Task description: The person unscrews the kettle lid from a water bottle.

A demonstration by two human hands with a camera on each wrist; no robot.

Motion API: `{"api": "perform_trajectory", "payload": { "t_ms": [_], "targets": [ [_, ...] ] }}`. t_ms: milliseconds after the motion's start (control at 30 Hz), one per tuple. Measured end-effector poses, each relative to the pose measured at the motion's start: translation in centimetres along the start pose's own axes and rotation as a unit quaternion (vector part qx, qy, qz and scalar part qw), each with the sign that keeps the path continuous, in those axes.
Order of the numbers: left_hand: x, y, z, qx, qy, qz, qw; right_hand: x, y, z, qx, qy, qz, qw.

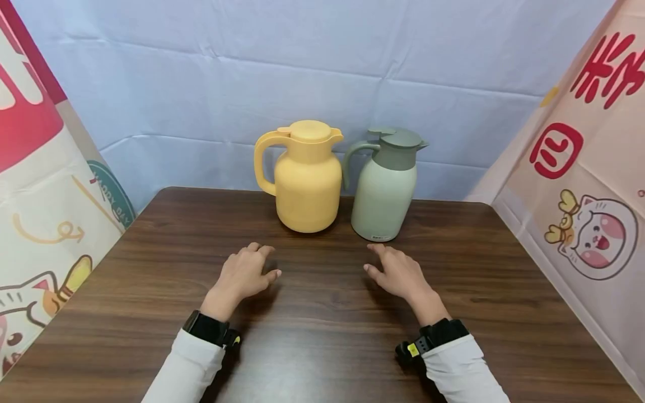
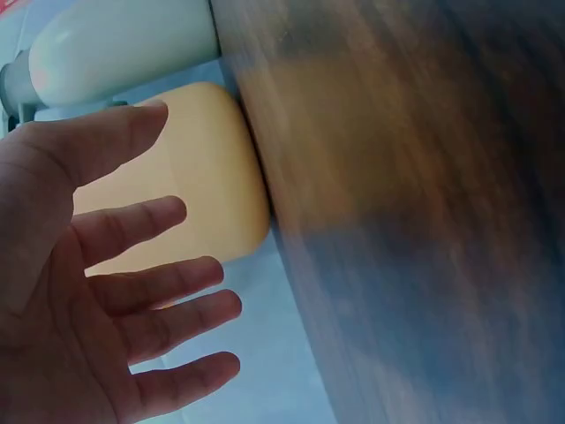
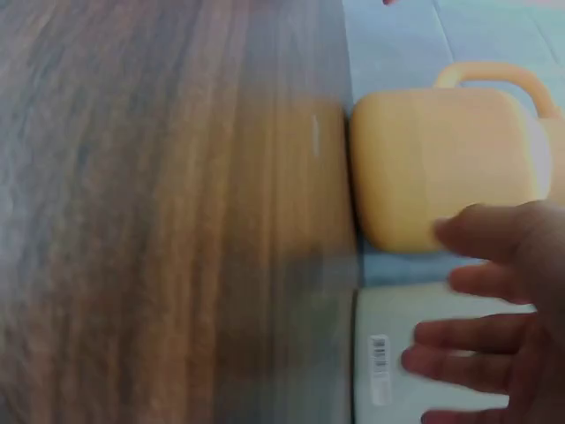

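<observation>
A yellow jug point(image 1: 308, 184) with a lid and a handle on its left stands upright near the back of the table. Beside it on the right is a pale green jug point(image 1: 385, 193) with a darker green lid, spout and handle, its handle toward the yellow one. My left hand point(image 1: 244, 273) is over the table in front and to the left of the yellow jug, fingers spread and holding nothing. My right hand point(image 1: 398, 271) is in front of the green jug, also without anything in it; its fingertips come close to the jug's base in the head view.
The dark wooden table point(image 1: 322, 336) has its back edge just behind the jugs. A pale blue cloth point(image 1: 201, 112) hangs behind it. Printed cloths with cartoon cats hang at the left point(image 1: 45, 224) and right. Each wrist wears a black strap with a small camera.
</observation>
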State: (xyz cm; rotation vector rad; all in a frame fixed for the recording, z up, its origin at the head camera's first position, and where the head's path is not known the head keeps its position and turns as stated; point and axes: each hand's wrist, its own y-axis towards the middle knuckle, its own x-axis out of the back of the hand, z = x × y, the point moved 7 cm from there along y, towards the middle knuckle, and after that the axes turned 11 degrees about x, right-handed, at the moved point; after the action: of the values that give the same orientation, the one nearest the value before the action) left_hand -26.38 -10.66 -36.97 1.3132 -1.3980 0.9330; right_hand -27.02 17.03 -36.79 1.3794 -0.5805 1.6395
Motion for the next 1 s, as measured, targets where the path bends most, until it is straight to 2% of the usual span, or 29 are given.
{"api": "perform_trajectory", "payload": {
  "t_ms": [133,267,367,600,1000],
  "targets": [
    [0.1,0.6,0.1,0.003,-0.039,0.003,0.9992,0.3,1.0,-0.1,0.006,0.074,-0.061,0.995],
    [0.2,1.3,0.1,0.010,-0.066,0.013,0.9977,0.5,1.9,0.0,0.009,0.147,-0.113,0.983],
    [0.3,1.8,0.2,0.015,-0.080,0.015,0.9966,0.4,2.6,0.1,0.007,0.186,-0.138,0.973],
    [0.4,2.5,0.8,0.042,-0.137,-0.005,0.9897,0.4,4.7,0.0,0.000,0.265,-0.152,0.952],
    [0.2,3.8,1.2,0.075,-0.223,-0.007,0.9720,2.3,7.2,-1.4,-0.024,0.317,-0.192,0.929]
  ]
}}
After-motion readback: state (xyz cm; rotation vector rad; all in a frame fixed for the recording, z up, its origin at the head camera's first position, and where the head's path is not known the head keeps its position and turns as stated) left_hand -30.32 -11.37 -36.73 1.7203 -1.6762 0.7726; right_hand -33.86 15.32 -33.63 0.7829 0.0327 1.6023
